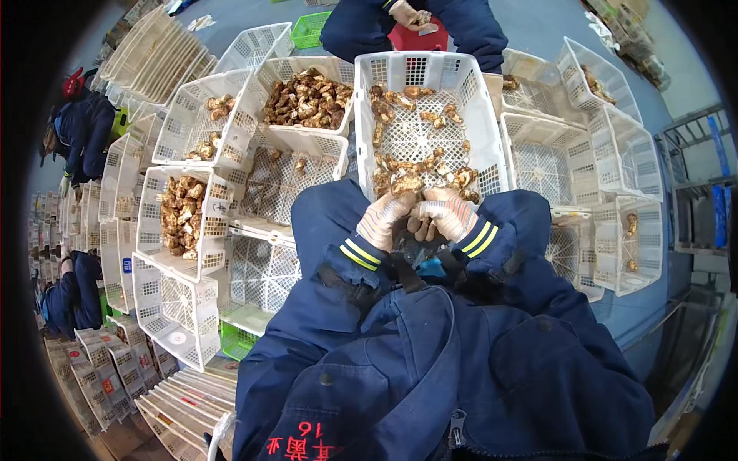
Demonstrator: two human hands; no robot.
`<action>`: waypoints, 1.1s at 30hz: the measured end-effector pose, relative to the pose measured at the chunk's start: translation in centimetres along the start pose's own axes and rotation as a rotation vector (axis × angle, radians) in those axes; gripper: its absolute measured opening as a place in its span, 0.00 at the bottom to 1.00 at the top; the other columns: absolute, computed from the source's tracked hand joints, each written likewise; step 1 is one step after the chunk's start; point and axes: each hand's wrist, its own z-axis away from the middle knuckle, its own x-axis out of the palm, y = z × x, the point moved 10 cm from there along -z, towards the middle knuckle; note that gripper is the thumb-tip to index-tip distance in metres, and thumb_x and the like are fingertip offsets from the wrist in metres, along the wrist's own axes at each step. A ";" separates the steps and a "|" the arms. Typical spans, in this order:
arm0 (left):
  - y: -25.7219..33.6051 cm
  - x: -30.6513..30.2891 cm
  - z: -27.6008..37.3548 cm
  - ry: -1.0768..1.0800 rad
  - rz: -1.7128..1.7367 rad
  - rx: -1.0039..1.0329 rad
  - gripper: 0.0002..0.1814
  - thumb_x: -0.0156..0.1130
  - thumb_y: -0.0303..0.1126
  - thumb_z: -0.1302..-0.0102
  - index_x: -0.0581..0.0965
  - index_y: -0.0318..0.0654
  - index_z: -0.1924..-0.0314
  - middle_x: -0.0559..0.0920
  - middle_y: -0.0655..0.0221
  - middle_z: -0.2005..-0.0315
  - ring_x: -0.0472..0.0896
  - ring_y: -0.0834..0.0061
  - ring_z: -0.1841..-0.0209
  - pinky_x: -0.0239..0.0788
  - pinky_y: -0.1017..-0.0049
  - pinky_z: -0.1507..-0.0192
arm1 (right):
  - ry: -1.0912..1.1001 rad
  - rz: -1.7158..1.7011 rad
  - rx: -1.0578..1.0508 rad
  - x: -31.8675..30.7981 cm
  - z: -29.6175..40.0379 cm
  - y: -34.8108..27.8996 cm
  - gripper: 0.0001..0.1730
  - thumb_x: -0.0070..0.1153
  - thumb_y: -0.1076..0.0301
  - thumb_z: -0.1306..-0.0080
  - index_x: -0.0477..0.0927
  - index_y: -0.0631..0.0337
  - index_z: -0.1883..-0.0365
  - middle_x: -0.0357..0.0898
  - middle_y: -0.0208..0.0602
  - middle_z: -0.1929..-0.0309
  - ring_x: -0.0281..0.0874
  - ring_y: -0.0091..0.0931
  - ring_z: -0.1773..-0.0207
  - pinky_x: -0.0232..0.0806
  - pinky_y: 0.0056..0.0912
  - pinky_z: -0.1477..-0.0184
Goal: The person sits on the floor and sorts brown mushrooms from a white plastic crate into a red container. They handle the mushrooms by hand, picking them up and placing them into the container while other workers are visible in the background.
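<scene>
Both of my hands wear striped knit gloves with stained fingers and meet between my knees, at the near edge of a large white plastic crate (490,144). My left hand (386,216) has its fingers curled around the stem end of a brown mushroom (407,184), whose cap points to the crate. Close beside it, my right hand (444,214) is bent inward with its fingertips low; whether it holds something is hidden. Brown and whitish mushrooms (433,118) lie scattered on the crate's lattice floor, with more heaped along its near end.
Left stands a crate piled with mushrooms (308,99), then another filled crate (184,216). More white crates (545,167) are at the right. A co-worker's gloved hand (410,16) is beyond the large crate. Other workers (83,132) sit far left, near stacked crates (153,57).
</scene>
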 end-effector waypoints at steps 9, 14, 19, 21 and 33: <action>0.4 -3.3 0.0 0.148 0.167 0.119 0.21 0.63 0.35 0.38 0.74 0.30 0.50 0.80 0.65 0.62 0.79 0.72 0.59 0.71 0.73 0.54 | -0.105 -0.060 0.074 1.3 0.3 0.9 0.16 0.51 0.62 0.35 0.75 0.66 0.57 0.79 0.41 0.72 0.77 0.27 0.76 0.69 0.23 0.75; -0.3 -4.7 -0.4 0.115 0.147 0.127 0.21 0.64 0.38 0.40 0.74 0.31 0.51 0.79 0.67 0.62 0.78 0.74 0.59 0.69 0.75 0.55 | -0.095 -0.037 0.096 1.3 0.3 1.1 0.19 0.51 0.56 0.34 0.78 0.67 0.63 0.78 0.41 0.78 0.76 0.27 0.81 0.66 0.22 0.82; 0.3 -4.1 0.0 0.097 0.178 0.168 0.18 0.62 0.32 0.39 0.73 0.32 0.52 0.79 0.68 0.62 0.78 0.74 0.59 0.71 0.74 0.54 | -0.099 -0.060 0.043 2.1 0.4 0.4 0.21 0.50 0.54 0.34 0.78 0.67 0.65 0.78 0.42 0.79 0.75 0.27 0.82 0.65 0.22 0.82; 0.5 -4.1 0.0 0.145 0.166 0.145 0.18 0.60 0.30 0.38 0.72 0.28 0.50 0.79 0.63 0.59 0.78 0.70 0.57 0.71 0.72 0.51 | -0.111 -0.062 0.048 2.6 0.1 1.1 0.20 0.48 0.55 0.33 0.76 0.67 0.67 0.78 0.42 0.79 0.75 0.28 0.83 0.66 0.24 0.83; 1.6 -4.7 0.8 0.268 0.045 0.157 0.19 0.57 0.28 0.37 0.71 0.24 0.49 0.80 0.56 0.59 0.81 0.65 0.58 0.74 0.70 0.54 | -0.223 -0.283 0.124 4.3 -1.0 3.2 0.21 0.46 0.51 0.32 0.73 0.64 0.60 0.79 0.48 0.70 0.79 0.35 0.73 0.70 0.30 0.74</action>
